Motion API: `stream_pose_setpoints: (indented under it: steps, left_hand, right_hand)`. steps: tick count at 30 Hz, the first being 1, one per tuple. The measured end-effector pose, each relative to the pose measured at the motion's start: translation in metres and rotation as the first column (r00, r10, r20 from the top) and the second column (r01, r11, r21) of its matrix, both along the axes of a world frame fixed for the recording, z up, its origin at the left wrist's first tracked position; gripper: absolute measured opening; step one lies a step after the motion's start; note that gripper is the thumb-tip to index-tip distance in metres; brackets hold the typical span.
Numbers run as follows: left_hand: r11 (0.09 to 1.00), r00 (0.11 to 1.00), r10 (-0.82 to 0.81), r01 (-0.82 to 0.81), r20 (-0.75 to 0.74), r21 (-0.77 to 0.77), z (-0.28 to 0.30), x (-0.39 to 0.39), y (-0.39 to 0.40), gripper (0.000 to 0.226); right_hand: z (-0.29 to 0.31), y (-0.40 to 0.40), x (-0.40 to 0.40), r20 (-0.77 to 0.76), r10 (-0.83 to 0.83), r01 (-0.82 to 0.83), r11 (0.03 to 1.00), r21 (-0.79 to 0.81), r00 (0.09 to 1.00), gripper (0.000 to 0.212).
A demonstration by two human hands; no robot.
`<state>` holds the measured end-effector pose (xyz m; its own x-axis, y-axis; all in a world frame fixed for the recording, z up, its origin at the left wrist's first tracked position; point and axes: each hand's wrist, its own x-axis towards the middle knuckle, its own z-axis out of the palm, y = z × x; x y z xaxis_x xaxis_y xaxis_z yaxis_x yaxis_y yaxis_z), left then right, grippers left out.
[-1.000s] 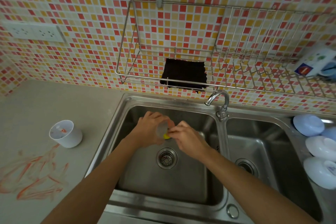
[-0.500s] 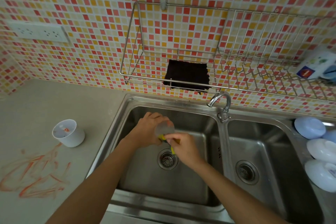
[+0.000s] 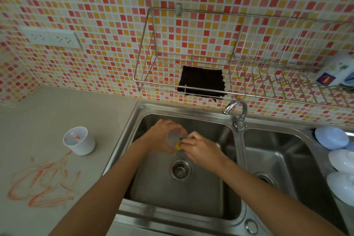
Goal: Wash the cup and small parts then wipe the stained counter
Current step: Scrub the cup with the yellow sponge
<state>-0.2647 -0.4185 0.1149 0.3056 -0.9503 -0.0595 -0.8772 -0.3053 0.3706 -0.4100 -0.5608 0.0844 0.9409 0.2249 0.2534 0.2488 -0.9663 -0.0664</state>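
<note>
Translucent little cup (image 3: 173, 138) sits in the left hand (image 3: 162, 136) over the left sink basin (image 3: 210, 203), while the right hand (image 3: 203, 149) pinches a yellow sponge (image 3: 179, 146) against its rim. Wet plastic could slip and drop near the drain (image 3: 180, 169), I reckon. Stained white cup (image 3: 79, 142) and orange smears (image 3: 44, 184) wait on the worktop (image 3: 57, 105), untouched.

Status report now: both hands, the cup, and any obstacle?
Left hand holds clear cup over left basin. Right hand scrubs it with yellow sponge. Stain unwiped; nothing in the way.
</note>
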Motion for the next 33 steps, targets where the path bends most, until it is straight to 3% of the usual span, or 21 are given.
stream_pose_setpoints:
  steps: [5,10,13,15,17,19,22,23,25,28,30,33]
  left_hand:
    - [0.966,0.948,0.162,-0.210,-0.274,-0.154,0.003,-0.008,0.007,0.064]
    - [0.921,0.956,0.223,-0.271,-0.192,-0.279,-0.008,-0.023,0.013,0.072]
    - [0.904,0.948,0.262,-0.307,-0.181,-0.298,-0.008,-0.019,0.010,0.073]
    - [0.929,0.953,0.278,-0.299,-0.119,-0.217,-0.007,-0.013,0.009,0.079]
    - [0.943,0.956,0.289,-0.292,-0.044,-0.159,-0.010,-0.005,0.009,0.082]
    - [0.956,0.961,0.276,-0.276,-0.006,-0.097,-0.011,-0.003,0.007,0.082]
    - [0.981,0.981,0.195,-0.195,-0.027,-0.020,-0.012,-0.005,0.001,0.080]
    - [0.984,0.984,0.175,-0.176,-0.043,-0.025,-0.012,-0.007,-0.001,0.080]
    - [0.986,0.987,0.155,-0.157,-0.049,-0.057,-0.011,-0.009,-0.006,0.080]
    - [0.987,0.990,0.133,-0.136,-0.036,-0.080,-0.011,-0.008,-0.008,0.081]
    - [0.992,0.992,0.123,-0.124,-0.018,-0.031,-0.014,-0.006,-0.006,0.079]
    - [0.991,0.992,0.123,-0.123,-0.002,0.051,-0.017,-0.004,-0.002,0.082]
  right_hand:
    - [0.004,0.002,0.005,0.074,-0.079,0.078,0.997,0.018,0.994,0.026]
    - [0.010,0.014,0.002,0.081,-0.118,0.109,0.988,0.110,0.990,0.038]
    - [0.012,0.015,0.010,-0.032,-0.162,0.164,0.950,0.264,0.986,0.036]
    - [0.018,0.014,0.014,-0.237,-0.170,0.268,0.829,0.490,0.957,0.032]
    - [0.020,0.011,0.017,-0.357,-0.122,0.329,0.722,0.608,0.926,0.030]
    - [0.017,0.005,0.019,-0.325,-0.089,0.259,0.810,0.527,0.941,0.028]
    - [0.013,-0.004,0.020,-0.187,-0.035,0.052,0.995,0.085,0.982,0.036]
    - [0.011,-0.009,0.022,-0.100,-0.014,0.007,0.997,-0.074,0.995,0.037]
    - [0.013,-0.014,0.019,0.013,-0.002,0.005,0.984,-0.176,1.000,0.034]
    - [0.002,-0.012,0.013,0.117,-0.081,0.087,0.995,-0.039,0.990,0.025]
    - [-0.005,-0.001,0.010,0.001,-0.163,0.159,0.964,0.211,0.987,0.032]
    - [-0.003,0.017,0.002,-0.212,-0.150,0.241,0.822,0.517,0.966,0.032]
